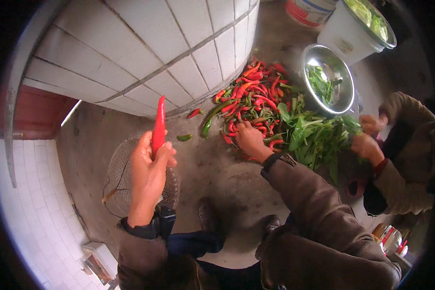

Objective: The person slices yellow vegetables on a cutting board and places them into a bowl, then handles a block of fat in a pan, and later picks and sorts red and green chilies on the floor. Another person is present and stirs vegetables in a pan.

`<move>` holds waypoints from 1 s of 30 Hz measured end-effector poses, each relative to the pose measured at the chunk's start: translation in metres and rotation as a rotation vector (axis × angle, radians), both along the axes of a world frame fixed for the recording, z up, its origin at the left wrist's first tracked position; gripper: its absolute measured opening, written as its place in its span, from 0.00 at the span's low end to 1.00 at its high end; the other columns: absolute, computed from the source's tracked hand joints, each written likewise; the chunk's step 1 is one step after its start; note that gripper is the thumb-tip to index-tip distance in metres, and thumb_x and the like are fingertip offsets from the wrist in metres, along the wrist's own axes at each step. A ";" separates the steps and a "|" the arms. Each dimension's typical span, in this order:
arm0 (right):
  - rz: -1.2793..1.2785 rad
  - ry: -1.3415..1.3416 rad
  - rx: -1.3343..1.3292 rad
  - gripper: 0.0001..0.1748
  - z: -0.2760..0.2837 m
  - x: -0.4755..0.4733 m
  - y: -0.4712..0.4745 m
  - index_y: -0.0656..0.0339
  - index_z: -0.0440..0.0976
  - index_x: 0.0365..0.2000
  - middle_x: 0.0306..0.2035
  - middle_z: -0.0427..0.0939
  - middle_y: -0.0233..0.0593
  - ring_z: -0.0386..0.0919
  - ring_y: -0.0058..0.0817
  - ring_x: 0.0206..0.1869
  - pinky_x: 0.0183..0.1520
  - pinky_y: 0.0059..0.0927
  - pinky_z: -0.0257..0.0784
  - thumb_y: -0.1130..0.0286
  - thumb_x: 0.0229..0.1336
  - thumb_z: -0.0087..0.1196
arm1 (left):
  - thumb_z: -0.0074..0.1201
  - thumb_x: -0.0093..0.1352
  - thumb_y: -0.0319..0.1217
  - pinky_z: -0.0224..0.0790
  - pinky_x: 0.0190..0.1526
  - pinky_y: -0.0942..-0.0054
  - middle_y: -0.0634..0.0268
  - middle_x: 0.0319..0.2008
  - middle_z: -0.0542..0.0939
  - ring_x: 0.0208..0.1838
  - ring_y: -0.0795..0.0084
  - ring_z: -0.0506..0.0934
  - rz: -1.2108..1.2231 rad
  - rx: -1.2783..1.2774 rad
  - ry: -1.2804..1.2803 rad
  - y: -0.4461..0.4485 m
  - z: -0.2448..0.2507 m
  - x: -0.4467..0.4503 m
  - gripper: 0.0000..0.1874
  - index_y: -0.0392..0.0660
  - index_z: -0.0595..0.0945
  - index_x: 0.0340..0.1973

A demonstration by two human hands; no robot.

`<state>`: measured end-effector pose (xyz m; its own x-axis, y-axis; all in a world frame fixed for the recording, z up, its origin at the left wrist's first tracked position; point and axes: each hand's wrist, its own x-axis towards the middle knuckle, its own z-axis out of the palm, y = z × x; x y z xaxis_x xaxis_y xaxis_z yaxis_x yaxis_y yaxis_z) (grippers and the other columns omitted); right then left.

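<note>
My left hand (148, 177) holds a long red chili pepper (159, 125) upright between thumb and fingers, tip pointing away from me. Below that hand, a round wire-mesh basket (119, 170) stands on the floor, partly hidden by my wrist. My right hand (252, 139) reaches into a heap of mostly red chili peppers (261, 90) on the floor. Its fingertips touch the near side of the heap, and whether they grip a pepper is hidden. A few peppers lie loose to the left of the heap, among them a short green one (184, 137) and a red one (194, 113).
Leafy greens (311, 134) lie right of the peppers, where another person's hands (368, 145) handle some. A metal bowl (342, 78) with greens stands beyond, near a white bucket (344, 40). The white-tiled structure (148, 43) borders the heap. Bottles (389, 237) stand at lower right.
</note>
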<state>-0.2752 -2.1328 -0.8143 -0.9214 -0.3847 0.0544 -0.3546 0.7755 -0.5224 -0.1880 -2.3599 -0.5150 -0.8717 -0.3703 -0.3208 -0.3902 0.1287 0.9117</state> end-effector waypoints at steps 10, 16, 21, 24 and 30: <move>0.097 0.103 0.214 0.23 -0.014 -0.085 -0.088 0.58 0.71 0.50 0.54 0.69 0.44 0.69 0.50 0.55 0.50 0.46 0.74 0.76 0.50 0.54 | 0.50 0.71 0.24 0.70 0.33 0.79 0.64 0.29 0.77 0.28 0.81 0.74 0.000 -0.044 -0.105 -0.010 0.040 0.067 0.12 0.33 0.73 0.49; 0.296 0.029 0.642 0.20 -0.019 -0.096 -0.091 0.55 0.73 0.49 0.49 0.76 0.40 0.70 0.42 0.58 0.50 0.50 0.68 0.69 0.54 0.53 | 0.51 0.71 0.25 0.70 0.33 0.79 0.62 0.28 0.78 0.28 0.81 0.74 0.024 0.023 -0.197 -0.026 0.018 0.087 0.11 0.33 0.74 0.47; 0.243 0.059 0.517 0.17 -0.012 -0.085 -0.096 0.61 0.71 0.45 0.48 0.75 0.47 0.74 0.43 0.54 0.50 0.47 0.69 0.69 0.54 0.53 | 0.53 0.71 0.25 0.69 0.32 0.79 0.63 0.28 0.79 0.28 0.82 0.74 0.048 0.021 -0.179 -0.033 0.010 0.091 0.07 0.35 0.74 0.42; 0.309 -0.052 0.425 0.16 -0.014 -0.072 -0.110 0.64 0.70 0.43 0.46 0.74 0.50 0.76 0.43 0.50 0.47 0.45 0.73 0.70 0.54 0.53 | 0.55 0.70 0.26 0.68 0.30 0.80 0.65 0.26 0.78 0.27 0.82 0.73 0.032 -0.017 -0.222 -0.037 0.010 0.089 0.06 0.35 0.76 0.36; 0.555 0.019 0.386 0.18 -0.044 -0.028 -0.129 0.64 0.73 0.44 0.45 0.72 0.45 0.74 0.46 0.50 0.44 0.46 0.76 0.71 0.51 0.56 | 0.60 0.69 0.29 0.67 0.29 0.80 0.68 0.22 0.77 0.25 0.83 0.73 -0.009 -0.029 -0.257 -0.034 0.004 0.084 0.10 0.36 0.79 0.29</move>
